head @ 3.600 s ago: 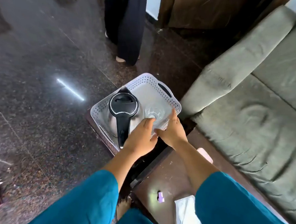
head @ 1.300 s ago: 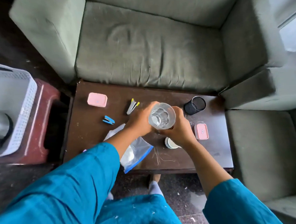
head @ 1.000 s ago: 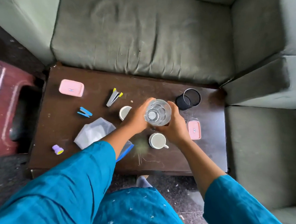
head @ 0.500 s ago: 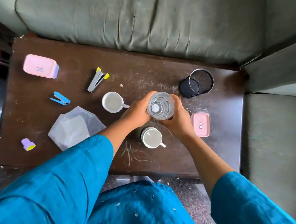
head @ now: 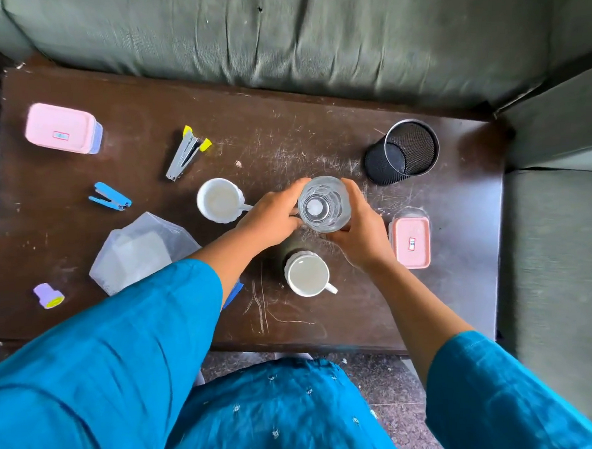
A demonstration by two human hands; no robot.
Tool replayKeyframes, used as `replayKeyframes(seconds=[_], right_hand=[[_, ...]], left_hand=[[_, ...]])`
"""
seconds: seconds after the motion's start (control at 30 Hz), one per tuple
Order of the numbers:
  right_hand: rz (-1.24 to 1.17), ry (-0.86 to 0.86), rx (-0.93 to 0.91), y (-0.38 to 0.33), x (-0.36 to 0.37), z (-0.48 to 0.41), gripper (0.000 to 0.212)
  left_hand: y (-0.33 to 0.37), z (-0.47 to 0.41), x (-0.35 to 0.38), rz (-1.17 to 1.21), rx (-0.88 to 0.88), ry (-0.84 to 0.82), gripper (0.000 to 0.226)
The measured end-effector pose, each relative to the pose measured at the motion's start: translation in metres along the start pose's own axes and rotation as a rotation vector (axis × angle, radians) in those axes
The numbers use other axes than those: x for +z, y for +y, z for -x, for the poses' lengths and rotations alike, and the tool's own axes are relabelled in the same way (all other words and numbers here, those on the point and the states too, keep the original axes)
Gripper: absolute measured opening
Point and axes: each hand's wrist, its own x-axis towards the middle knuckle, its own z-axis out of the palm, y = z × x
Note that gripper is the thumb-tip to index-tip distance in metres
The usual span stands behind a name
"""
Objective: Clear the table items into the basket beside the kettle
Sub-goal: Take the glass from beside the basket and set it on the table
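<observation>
- Your table [head: 281, 98] is dark brown with pale scratches.
- Your sleeves [head: 123, 353] are teal blue.
- Two boxes [head: 61, 128] are pink.
- The mesh cup [head: 404, 151] is black.
- The sofa [head: 312, 34] is grey-green.

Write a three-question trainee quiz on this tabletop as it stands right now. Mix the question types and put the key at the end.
1. True or false: both hands, left hand and right hand, grip the clear glass.
2. How many white cups stand on the table?
3. Which lies nearest the black mesh pen holder? A) blue stapler B) small pink box C) purple cap

Key: 1 true; 2 two, one left of the glass, one nearer the person; 3 B.
</observation>
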Motion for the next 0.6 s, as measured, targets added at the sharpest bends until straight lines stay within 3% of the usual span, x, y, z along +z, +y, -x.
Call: replayKeyframes(seconds=[0.3, 0.6], right_hand=[[0.223, -0.069, 0.089, -0.010, -0.004, 0.003, 0.111], [0.282, -0.076, 0.120, -0.059, -0.025, 0.028, 0.110]], left_hand=[[0.008, 0.005, -0.005, -0.174, 0.001, -0.001, 0.080], [0.041, 0.046, -0.036, -0.192, 0.007, 0.035, 0.057]])
